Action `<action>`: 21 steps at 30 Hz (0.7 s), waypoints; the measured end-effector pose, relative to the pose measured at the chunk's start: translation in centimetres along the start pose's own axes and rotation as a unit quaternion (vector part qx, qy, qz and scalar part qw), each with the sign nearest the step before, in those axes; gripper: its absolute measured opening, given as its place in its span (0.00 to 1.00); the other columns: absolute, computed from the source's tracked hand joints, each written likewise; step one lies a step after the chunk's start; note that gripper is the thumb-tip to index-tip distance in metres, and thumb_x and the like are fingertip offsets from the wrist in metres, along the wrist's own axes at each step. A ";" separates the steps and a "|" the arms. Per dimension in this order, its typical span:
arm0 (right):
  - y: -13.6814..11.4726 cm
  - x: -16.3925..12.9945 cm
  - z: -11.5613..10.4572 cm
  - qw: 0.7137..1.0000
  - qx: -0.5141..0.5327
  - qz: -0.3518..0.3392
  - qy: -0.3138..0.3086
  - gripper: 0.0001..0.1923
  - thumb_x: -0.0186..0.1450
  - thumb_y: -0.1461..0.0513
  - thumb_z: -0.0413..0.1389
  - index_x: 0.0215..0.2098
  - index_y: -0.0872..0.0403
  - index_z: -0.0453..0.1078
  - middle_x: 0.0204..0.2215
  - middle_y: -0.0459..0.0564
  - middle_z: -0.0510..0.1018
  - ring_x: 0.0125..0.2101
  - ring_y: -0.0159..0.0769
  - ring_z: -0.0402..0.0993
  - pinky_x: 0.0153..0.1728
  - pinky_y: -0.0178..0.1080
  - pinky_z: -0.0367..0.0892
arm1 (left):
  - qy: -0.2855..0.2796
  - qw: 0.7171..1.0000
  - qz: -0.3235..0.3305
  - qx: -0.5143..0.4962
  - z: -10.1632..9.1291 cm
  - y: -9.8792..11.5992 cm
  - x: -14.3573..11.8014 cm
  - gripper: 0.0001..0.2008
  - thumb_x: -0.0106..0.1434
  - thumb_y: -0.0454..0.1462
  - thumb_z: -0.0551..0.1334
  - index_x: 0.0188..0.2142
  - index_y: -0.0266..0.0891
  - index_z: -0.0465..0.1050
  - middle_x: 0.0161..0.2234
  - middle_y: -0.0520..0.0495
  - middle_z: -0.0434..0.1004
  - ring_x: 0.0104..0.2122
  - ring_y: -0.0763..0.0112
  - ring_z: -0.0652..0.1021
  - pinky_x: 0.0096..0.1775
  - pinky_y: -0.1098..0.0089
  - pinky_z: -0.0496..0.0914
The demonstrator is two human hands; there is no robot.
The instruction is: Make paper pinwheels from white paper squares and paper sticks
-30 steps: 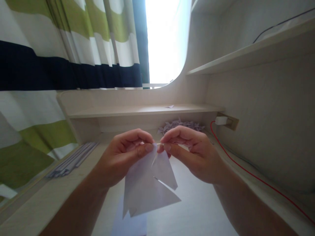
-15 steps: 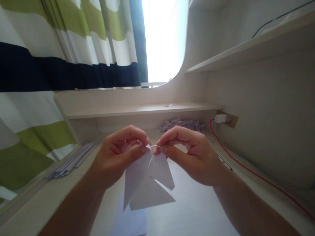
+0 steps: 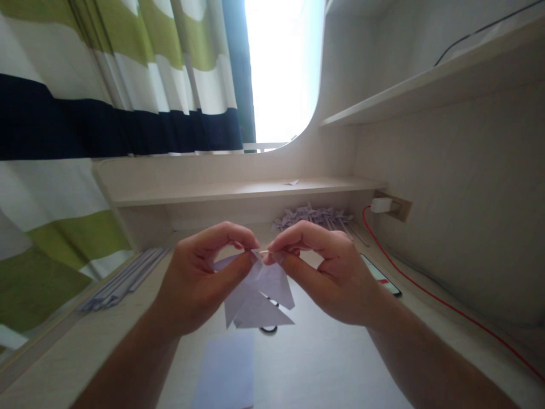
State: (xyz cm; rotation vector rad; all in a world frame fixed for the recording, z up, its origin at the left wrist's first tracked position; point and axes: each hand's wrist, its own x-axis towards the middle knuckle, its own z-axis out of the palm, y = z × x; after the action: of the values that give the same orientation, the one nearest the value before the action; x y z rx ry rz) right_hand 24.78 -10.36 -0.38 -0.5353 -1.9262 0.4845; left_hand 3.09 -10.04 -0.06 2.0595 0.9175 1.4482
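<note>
My left hand [image 3: 208,281] pinches a corner of a white sheet of paper [image 3: 261,312] between thumb and forefinger. Slits run into the sheet, so its pointed flaps hang below my hands. My right hand [image 3: 326,275] is closed on a thin pale stick [image 3: 264,251], which spans the small gap to the left fingertips. Whether the stick's end passes through the paper is hidden by my fingers. A black ring-shaped thing [image 3: 269,330], partly covered by the flaps, lies on the table below.
A bluish-white sheet [image 3: 225,369] lies at the front of the table. Folded paper strips [image 3: 125,278] are stacked at left. Behind my right hand are heaped paper pinwheels [image 3: 313,216] on sticks, with a phone [image 3: 381,275] and a red cable [image 3: 426,289] at right.
The cut paper has tilted up and swung, so its flaps hang shorter and the black ring shows. My hands have drawn slightly closer together, and more of the phone is visible.
</note>
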 end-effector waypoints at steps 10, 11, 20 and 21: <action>0.4 -0.1 0.3 0.996 -0.068 -0.035 0.035 0.08 0.68 0.69 0.57 0.43 0.53 0.76 0.35 0.47 0.85 0.35 0.32 0.83 0.36 0.34 0.74 | 0.012 1.000 0.002 0.022 0.2 -0.2 0.1 0.04 0.63 0.34 0.70 0.38 0.43 0.80 0.36 0.49 0.82 0.37 0.68 0.80 0.39 0.69 0.74; 0.4 -0.1 0.3 0.995 -0.080 -0.041 0.039 0.08 0.69 0.69 0.57 0.43 0.53 0.75 0.35 0.46 0.85 0.34 0.32 0.82 0.36 0.34 0.73 | 0.014 1.000 0.001 0.020 0.2 -0.2 0.1 0.04 0.63 0.34 0.70 0.38 0.43 0.80 0.36 0.49 0.82 0.37 0.68 0.80 0.40 0.70 0.74; 0.6 -0.2 0.6 0.981 -0.176 -0.078 0.028 0.07 0.71 0.67 0.55 0.43 0.55 0.75 0.32 0.47 0.83 0.30 0.33 0.80 0.34 0.38 0.69 | 0.035 0.999 0.000 0.018 0.7 -0.4 0.1 0.04 0.62 0.34 0.72 0.37 0.43 0.81 0.35 0.51 0.83 0.37 0.70 0.80 0.41 0.71 0.73; 0.6 -0.2 0.6 0.982 -0.172 -0.074 0.026 0.07 0.71 0.67 0.55 0.43 0.56 0.75 0.32 0.47 0.83 0.31 0.33 0.80 0.34 0.37 0.69 | 0.031 0.999 0.001 0.026 0.7 -0.4 0.1 0.04 0.62 0.35 0.72 0.37 0.43 0.81 0.35 0.51 0.83 0.37 0.70 0.80 0.41 0.71 0.73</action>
State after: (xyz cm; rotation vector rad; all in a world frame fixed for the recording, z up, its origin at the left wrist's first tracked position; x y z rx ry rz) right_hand 24.41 -10.01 -1.12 -0.6112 -1.9929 0.0386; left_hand 3.64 -9.69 -0.45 2.0641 0.9867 1.5123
